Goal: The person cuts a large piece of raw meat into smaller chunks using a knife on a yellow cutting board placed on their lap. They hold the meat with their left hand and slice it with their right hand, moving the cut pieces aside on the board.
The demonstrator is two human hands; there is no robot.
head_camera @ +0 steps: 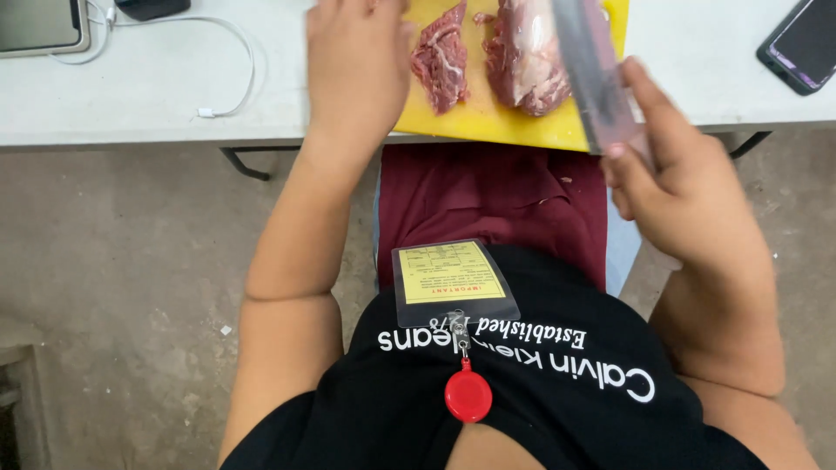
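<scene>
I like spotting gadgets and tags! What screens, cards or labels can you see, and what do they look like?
Tablet: table's far left corner, grey frame, dark screen.
Phone: table's far right, black, dark screen.
Badge card: hanging on the person's chest, yellow rectangle in a clear sleeve, with a round red reel.

Cutting board (522,122): yellow plastic, matt, smeared. Knife (596,78) blade: grey metal, dull sheen, blurred. Meat (522,57): raw, red, moist and glistening with pale fat streaks. Table (131,96): white, smooth, matt. Apron (488,196): maroon cloth, creased. Floor (131,261): rough grey concrete. Badge reel (468,396): glossy red plastic.
</scene>
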